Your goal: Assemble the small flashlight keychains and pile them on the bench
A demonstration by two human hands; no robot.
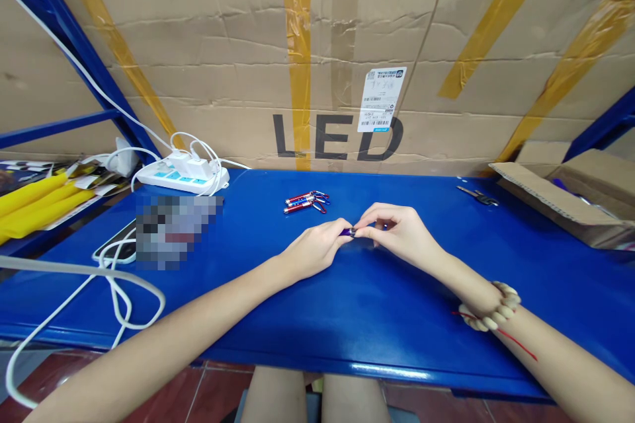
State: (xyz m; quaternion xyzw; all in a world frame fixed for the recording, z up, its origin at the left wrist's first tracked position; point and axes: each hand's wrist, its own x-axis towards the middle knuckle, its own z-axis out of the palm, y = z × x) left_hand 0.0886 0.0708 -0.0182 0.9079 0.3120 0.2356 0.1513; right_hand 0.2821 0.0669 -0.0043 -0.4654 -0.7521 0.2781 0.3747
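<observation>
Between my two hands, above the middle of the blue tabletop, is a small purple-blue keychain flashlight [346, 232] with a dark, shiny end. My left hand [317, 246] is closed around its body and hides most of it. The thumb and fingertips of my right hand [394, 228] pinch the other end. Just beyond my left hand lie several similar keychain flashlights [303, 201], red and blue with silver bands, side by side with small carabiner clips at their right ends.
A white power strip [181, 175] with plugs and cables sits at the back left. Near it lie a phone [115, 242] and a blurred-out patch. Keys [477, 196] and an open cardboard box [550, 201] are at the right. A large taped carton [223, 66] stands behind the table [307, 327].
</observation>
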